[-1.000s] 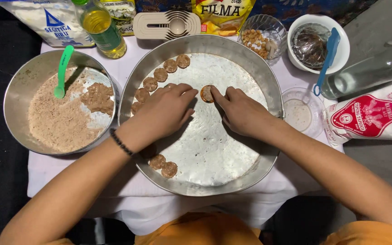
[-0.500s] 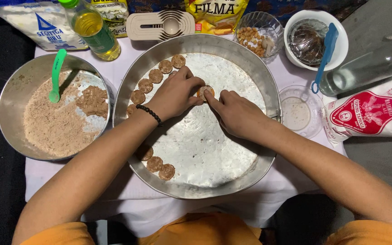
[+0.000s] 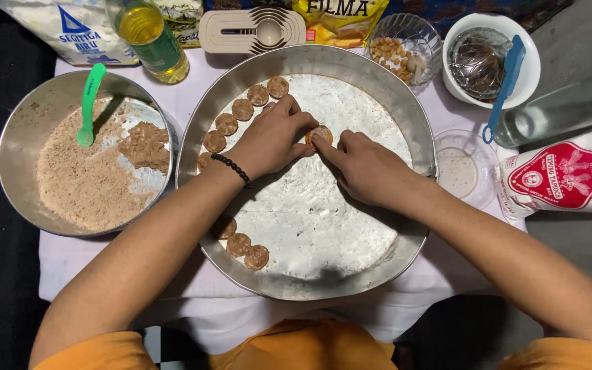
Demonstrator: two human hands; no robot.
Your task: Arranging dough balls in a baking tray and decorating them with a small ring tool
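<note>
A large round metal tray (image 3: 416,130), dusted white inside, lies in the middle. Both of my hands meet over its upper centre. My left hand (image 3: 272,140), with a black bead bracelet on the wrist, and my right hand (image 3: 361,168) pinch a small brown dough disc (image 3: 321,134) between their fingertips. Several flat brown dough rounds (image 3: 244,109) line the tray's left inner edge, and three more (image 3: 241,245) lie lower left.
A metal bowl (image 3: 18,130) of brown dough crumbs with a green spoon (image 3: 89,113) stands left. Behind are an oil bottle (image 3: 146,35), flour bags, a glass bowl of nuts (image 3: 399,48) and a white bowl (image 3: 489,58). A clear bottle (image 3: 563,109) and red-white packet (image 3: 566,175) lie right.
Both hands have lifted slightly toward the tray's upper centre and closed their fingertips around the single dough disc, which earlier lay between them on the tray.
</note>
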